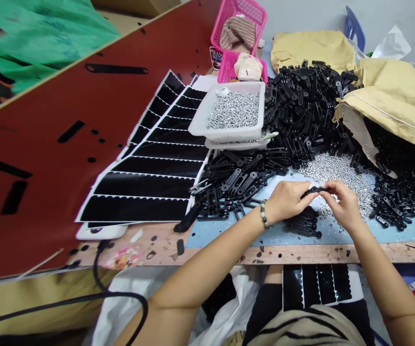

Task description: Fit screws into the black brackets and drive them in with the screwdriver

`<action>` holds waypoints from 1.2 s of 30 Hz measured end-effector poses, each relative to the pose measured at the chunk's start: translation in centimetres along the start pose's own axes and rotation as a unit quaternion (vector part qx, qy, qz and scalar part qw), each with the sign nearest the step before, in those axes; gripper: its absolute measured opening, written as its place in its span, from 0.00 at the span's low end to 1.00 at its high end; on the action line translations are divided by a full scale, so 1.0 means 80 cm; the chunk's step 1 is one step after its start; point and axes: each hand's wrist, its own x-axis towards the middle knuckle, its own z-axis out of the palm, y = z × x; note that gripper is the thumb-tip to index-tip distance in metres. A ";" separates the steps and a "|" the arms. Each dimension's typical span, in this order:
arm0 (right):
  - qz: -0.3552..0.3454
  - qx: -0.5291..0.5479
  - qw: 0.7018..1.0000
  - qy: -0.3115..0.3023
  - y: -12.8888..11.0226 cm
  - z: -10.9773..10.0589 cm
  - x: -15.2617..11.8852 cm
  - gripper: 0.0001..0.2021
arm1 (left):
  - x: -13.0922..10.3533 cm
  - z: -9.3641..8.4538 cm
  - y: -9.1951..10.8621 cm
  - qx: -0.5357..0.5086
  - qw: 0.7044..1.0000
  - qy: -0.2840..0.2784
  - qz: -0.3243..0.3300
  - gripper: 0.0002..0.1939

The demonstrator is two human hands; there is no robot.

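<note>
Head view: on the counter (211,254), right of the white tray (229,133), lay a big heap of loose black parts (294,91); nearer than the tray sat a small cluster (303,225), finished or not, unclear; the left hand (289,199) and right hand (343,204) pinched one black piece (311,191), right of and nearer than the tray, long axis running roughly left-right, front end indistinguishable.

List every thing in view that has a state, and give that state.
Left hand: pinching black part
Right hand: pinching same part
White tray: open, holding metal pieces
Paper sack: mouth open
Upper pink basket: open, holding cloth
Black-strip sheets: overlapping
Bracelet: worn
</note>
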 end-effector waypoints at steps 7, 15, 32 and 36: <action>0.037 -0.278 0.951 -0.131 0.060 0.019 -0.005 0.05 | -0.008 0.008 -0.042 -0.130 0.975 0.024 -0.177 0.09; 0.024 -0.221 0.975 -0.029 0.074 0.031 -0.017 0.15 | 0.010 0.051 -0.058 -0.152 0.988 -0.026 -0.024 0.10; 0.058 -0.204 0.977 -0.013 0.095 -0.005 -0.027 0.15 | 0.007 0.044 -0.065 -0.048 0.982 -0.181 0.005 0.09; 0.175 -0.335 0.925 0.035 0.124 -0.053 -0.014 0.23 | 0.025 0.032 -0.054 -0.038 0.982 -0.182 0.017 0.09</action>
